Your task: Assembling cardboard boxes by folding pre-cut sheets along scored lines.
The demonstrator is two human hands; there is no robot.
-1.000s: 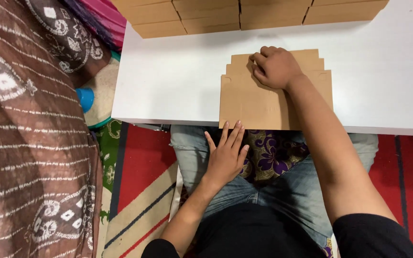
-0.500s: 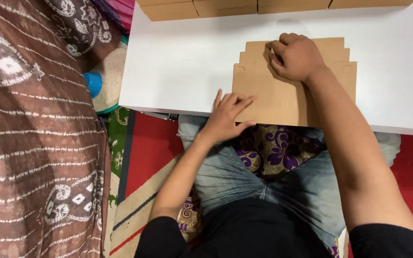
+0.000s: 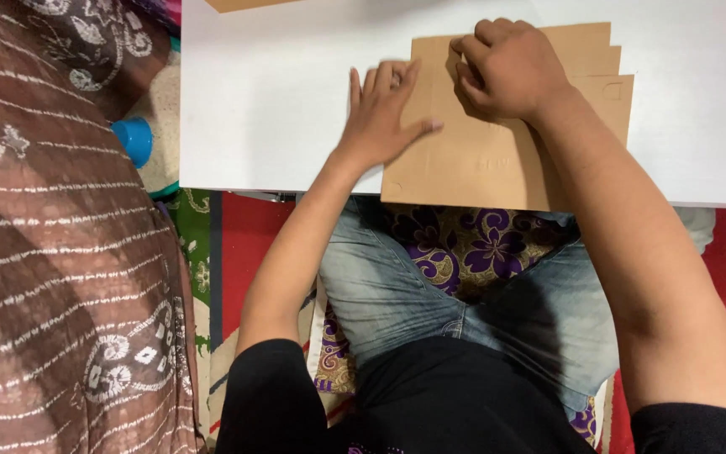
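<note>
The cardboard (image 3: pixel 506 160) is laid flat at the near edge of the white table (image 3: pixel 279 101), slightly overhanging it above the lap. It is pinned by the left hand (image 3: pixel 384 118), spread open with fingers flat across its left edge, and by the right hand (image 3: pixel 510 67), curled into a loose fist with knuckles pressed down; nothing is seen to be grasped. Several brown sheets are stacked in steps, with faint cut-outs visible.

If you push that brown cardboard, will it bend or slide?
The cardboard stack lies flat and thin on the smooth white table, so it probably slides easily. A single sheet likely flexes when lifted. It seems light, being thin.
</note>
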